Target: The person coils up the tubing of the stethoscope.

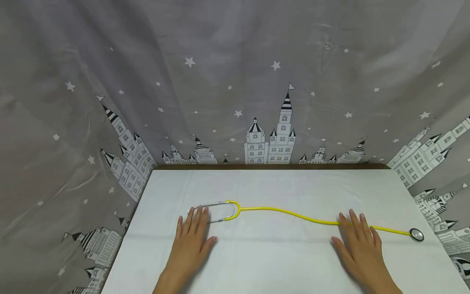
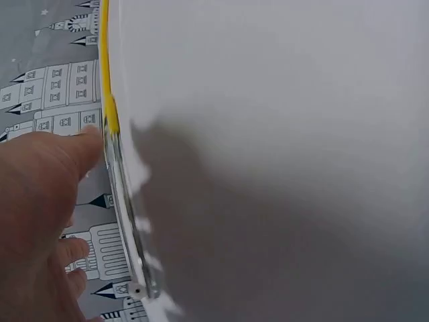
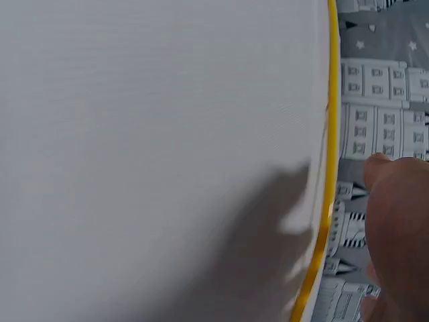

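Note:
A stethoscope with yellow tubing [image 1: 282, 211] lies stretched across the white table, its metal ear tubes [image 1: 216, 203] at the left and its round chest piece [image 1: 416, 234] at the right. My left hand [image 1: 191, 243] has its fingers extended, the fingertips overlapping the ear tubes and hiding their ends. Fingers spread, my right hand [image 1: 361, 251] reaches over the tubing short of the chest piece and covers a bit of it. In the left wrist view, an ear tip [image 2: 137, 290] shows beyond the left fingers. The right wrist view has the yellow tubing [image 3: 331, 168] beside the right hand [image 3: 401, 221].
The white tabletop [image 1: 271, 261] has a dark back edge [image 1: 271, 166]. Behind and on both sides hangs a grey curtain [image 1: 220, 41] printed with castles and stars, close to the table's edges.

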Motion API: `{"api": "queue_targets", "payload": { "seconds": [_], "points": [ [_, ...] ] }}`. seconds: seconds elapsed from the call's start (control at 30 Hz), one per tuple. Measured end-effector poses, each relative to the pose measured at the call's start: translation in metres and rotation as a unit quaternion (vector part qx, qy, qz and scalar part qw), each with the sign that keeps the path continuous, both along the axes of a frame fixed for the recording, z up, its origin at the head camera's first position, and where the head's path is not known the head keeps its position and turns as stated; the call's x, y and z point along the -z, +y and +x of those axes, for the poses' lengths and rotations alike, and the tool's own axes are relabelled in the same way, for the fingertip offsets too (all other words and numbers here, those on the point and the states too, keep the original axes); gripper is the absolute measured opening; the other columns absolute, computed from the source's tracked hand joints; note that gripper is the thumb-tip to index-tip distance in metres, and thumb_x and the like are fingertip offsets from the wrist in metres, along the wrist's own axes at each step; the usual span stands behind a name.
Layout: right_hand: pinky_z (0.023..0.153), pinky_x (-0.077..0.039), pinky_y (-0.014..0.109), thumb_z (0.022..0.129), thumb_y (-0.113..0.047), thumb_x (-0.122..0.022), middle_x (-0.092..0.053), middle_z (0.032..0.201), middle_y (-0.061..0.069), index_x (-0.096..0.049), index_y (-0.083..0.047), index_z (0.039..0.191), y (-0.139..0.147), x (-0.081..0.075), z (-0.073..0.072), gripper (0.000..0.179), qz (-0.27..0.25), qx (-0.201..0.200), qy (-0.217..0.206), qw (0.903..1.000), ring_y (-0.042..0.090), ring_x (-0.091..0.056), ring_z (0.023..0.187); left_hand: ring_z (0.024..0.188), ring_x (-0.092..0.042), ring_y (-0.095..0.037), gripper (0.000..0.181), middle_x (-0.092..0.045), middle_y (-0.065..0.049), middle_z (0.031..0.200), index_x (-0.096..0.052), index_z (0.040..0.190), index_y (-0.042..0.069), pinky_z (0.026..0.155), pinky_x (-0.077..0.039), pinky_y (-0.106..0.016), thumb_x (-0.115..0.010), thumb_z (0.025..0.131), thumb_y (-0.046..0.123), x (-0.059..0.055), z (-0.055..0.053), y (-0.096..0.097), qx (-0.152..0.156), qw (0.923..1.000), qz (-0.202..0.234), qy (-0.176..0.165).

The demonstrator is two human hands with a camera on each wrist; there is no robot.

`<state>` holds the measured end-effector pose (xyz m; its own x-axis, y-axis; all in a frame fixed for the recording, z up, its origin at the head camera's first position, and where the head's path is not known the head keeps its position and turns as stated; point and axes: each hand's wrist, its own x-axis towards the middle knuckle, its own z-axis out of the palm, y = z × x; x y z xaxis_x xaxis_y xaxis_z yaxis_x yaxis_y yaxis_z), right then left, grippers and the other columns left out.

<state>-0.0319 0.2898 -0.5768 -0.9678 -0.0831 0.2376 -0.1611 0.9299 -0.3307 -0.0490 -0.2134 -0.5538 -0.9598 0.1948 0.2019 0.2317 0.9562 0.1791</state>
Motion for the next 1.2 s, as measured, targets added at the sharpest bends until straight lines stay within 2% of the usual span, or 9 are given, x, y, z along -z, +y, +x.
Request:
{"api": "queue_targets", "payload": {
  "seconds": [0.13,0.27,0.47,0.63,0.73,0.83,1.03,1.2],
  "points": [
    [0.123,-0.017,0.074,0.104,-0.042,-0.069,-0.039,0.17,0.022,-0.044,-0.014,0.163,-0.015,-0.011,-0.025,0.07,0.006,-0.035,0.008,0.9994,0.045,-0.019,0.165,0.164,-0.029,-0.044,0.091,-0.035,-0.017,0.175,-0.033,0.17,0.013,0.129,-0.024,-0.07,-0.077,0.097,0.047,-0.003,-0.024,-0.008,0.017,0.9997,-0.017,0.008],
    [0.122,-0.022,0.071,0.1,-0.039,-0.073,-0.053,0.158,0.019,-0.056,-0.012,0.153,-0.041,-0.019,-0.053,0.062,0.021,-0.075,-0.001,0.997,0.045,-0.033,0.158,0.163,-0.033,-0.043,0.087,-0.041,-0.018,0.172,-0.041,0.166,0.011,0.13,-0.026,-0.069,-0.079,0.096,0.044,-0.003,-0.041,-0.016,0.025,0.9994,-0.025,-0.006],
    [0.12,-0.028,0.066,0.101,-0.034,-0.076,-0.068,0.138,0.01,-0.068,-0.012,0.137,-0.087,-0.03,-0.093,0.043,0.022,-0.139,-0.016,0.9899,0.039,-0.051,0.144,0.16,-0.039,-0.044,0.073,-0.049,-0.02,0.166,-0.049,0.162,0.01,0.131,-0.027,-0.067,-0.075,0.101,0.04,-0.002,-0.052,-0.024,0.03,0.9979,0.005,-0.057],
    [0.114,-0.043,0.059,0.1,-0.032,-0.078,-0.074,0.125,0.005,-0.074,-0.014,0.123,-0.12,-0.031,-0.116,0.03,0.02,-0.18,-0.044,0.9826,0.032,-0.062,0.128,0.158,-0.043,-0.04,0.071,-0.05,-0.019,0.165,-0.048,0.163,0.014,0.132,-0.028,-0.061,-0.072,0.103,0.042,0.0,-0.054,-0.023,0.031,0.996,0.009,-0.083],
    [0.104,-0.051,0.051,0.099,-0.033,-0.079,-0.073,0.117,0.001,-0.074,-0.015,0.117,-0.133,-0.027,-0.125,0.026,0.025,-0.195,-0.054,0.979,0.026,-0.064,0.116,0.157,-0.044,-0.038,0.07,-0.05,-0.018,0.165,-0.047,0.163,0.014,0.132,-0.03,-0.059,-0.072,0.103,0.042,0.001,-0.054,-0.022,0.035,0.9959,0.011,-0.082],
    [0.095,-0.054,0.045,0.097,-0.031,-0.082,-0.07,0.109,-0.002,-0.074,-0.018,0.111,-0.142,-0.022,-0.13,0.021,0.026,-0.2,-0.052,0.9781,0.02,-0.062,0.106,0.157,-0.045,-0.038,0.07,-0.05,-0.018,0.165,-0.048,0.163,0.013,0.132,-0.031,-0.059,-0.072,0.103,0.042,0.001,-0.055,-0.021,0.04,0.9961,0.012,-0.078],
    [0.088,-0.053,0.038,0.097,-0.025,-0.081,-0.065,0.1,-0.005,-0.07,-0.019,0.104,-0.154,-0.02,-0.134,0.015,0.025,-0.201,-0.044,0.9784,0.015,-0.054,0.096,0.157,-0.044,-0.038,0.075,-0.05,-0.018,0.165,-0.044,0.165,0.013,0.132,-0.03,-0.059,-0.073,0.103,0.043,0.0,-0.057,-0.021,0.034,0.9957,0.015,-0.085],
    [0.075,-0.047,0.03,0.103,-0.02,-0.073,-0.06,0.09,-0.007,-0.062,-0.018,0.11,-0.16,-0.034,-0.128,0.014,-0.029,-0.185,-0.063,0.9804,0.012,-0.05,0.082,0.153,-0.049,-0.036,0.084,-0.055,-0.014,0.161,-0.042,0.166,0.014,0.133,-0.029,-0.059,-0.077,0.098,0.048,0.0,-0.059,-0.022,0.046,0.9958,0.027,-0.074]
  ]
}}
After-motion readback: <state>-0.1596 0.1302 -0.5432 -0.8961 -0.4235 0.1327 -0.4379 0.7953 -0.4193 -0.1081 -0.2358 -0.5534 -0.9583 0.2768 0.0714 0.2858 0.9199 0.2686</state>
